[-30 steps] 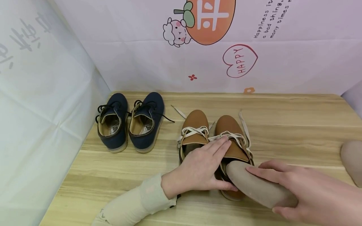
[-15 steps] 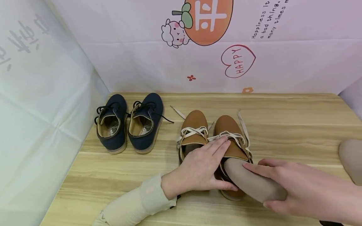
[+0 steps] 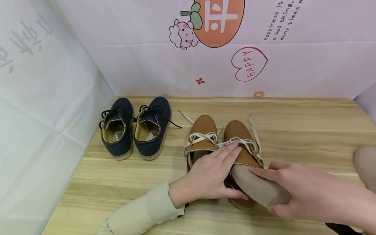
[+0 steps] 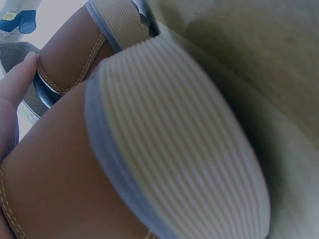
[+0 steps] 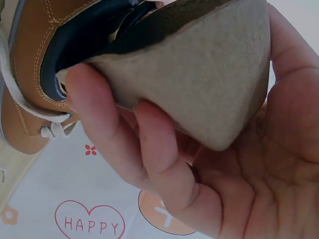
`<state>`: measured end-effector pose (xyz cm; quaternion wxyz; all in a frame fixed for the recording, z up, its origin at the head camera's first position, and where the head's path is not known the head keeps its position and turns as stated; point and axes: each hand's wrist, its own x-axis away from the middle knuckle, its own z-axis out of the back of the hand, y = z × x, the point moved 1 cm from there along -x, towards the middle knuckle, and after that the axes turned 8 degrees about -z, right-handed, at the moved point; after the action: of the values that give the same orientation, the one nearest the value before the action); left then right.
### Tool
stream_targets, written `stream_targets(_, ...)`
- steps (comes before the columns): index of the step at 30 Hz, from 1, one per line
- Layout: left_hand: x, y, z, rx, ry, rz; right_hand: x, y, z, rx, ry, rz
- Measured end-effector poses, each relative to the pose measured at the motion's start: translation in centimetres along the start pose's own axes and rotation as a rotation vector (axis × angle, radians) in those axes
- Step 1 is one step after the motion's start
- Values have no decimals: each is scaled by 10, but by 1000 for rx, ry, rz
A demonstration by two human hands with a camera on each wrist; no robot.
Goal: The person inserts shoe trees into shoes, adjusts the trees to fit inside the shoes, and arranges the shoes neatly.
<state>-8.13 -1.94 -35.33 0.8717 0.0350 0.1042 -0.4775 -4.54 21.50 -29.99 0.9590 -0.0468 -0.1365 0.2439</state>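
Two brown lace-up shoes with white laces stand side by side, the left shoe (image 3: 203, 125) and the right shoe (image 3: 236, 130). My left hand (image 3: 202, 178) lies across them, straight fingers resting on the right shoe's tongue and laces, thumb at its heel collar. In the left wrist view the thumb (image 4: 19, 74) touches that collar, behind the left shoe's ribbed heel (image 4: 184, 144). My right hand (image 3: 311, 192) grips a grey-beige moulded-pulp shoe tree (image 3: 258, 186), thumb on one side, fingers on the other. Its front end is hidden inside the right shoe; its hollow rear (image 5: 209, 74) sticks out, tilted.
A pair of navy shoes with black laces, left (image 3: 117, 148) and right (image 3: 148, 148), stands at the left. Another grey shoe tree (image 3: 365, 163) lies at the right edge of the wooden board (image 3: 308, 130). Printed white cloth (image 3: 147, 68) hangs behind and at the left.
My right hand has moved left and slightly forward, sliding the shoe tree deeper into the right brown shoe. The left hand and both pairs of shoes have stayed in place.
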Motion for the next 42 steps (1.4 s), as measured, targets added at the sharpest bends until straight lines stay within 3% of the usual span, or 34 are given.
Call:
stream_targets(12,0,1,0,-18,-27,8,-9,-10,7,-5,-98,-109)
stream_targets(24,0,1,0,11,2,-6,-21,-19,15,-10,-104,-144)
stream_targets(28,2,1,0,8,-3,-11,-23,-21,19,-40,-52,-162)
stream_targets(34,3,0,-1,18,-14,0,-26,-23,19,-120,80,-58)
stream_targets(42,0,0,-1,23,-2,12,-24,14,17,-343,222,267)
